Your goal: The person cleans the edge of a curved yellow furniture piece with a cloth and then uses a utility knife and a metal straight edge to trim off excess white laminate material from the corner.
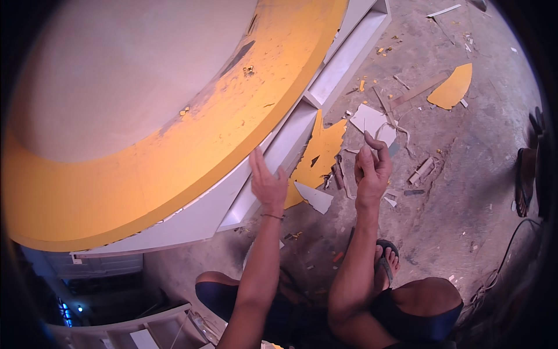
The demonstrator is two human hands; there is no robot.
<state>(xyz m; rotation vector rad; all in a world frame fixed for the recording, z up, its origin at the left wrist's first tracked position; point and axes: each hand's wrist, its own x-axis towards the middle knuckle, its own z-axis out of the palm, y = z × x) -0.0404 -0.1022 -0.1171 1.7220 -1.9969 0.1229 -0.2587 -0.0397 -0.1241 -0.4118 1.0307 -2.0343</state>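
Note:
A large curved panel with a thick yellow rim [256,125] and a pale inner face [128,70] fills the upper left. Its yellow surface is scuffed with dark marks. Along its outer edge runs a white frame [293,131] with recessed compartments. My left hand [270,183] rests its outstretched fingers against this edge, just below the yellow rim. To the right, my right hand [373,171] is raised over the floor with thumb and forefinger pinched together. Whatever it may hold is too small to make out.
Torn yellow sheet [319,148], a white offcut [372,122] and wood strips [415,92] litter the concrete floor. Farther right lies another yellow piece [452,87]. A person's sandalled foot [525,186] is at the right edge, near a black cable [504,256]. White framing [125,333] stands lower left.

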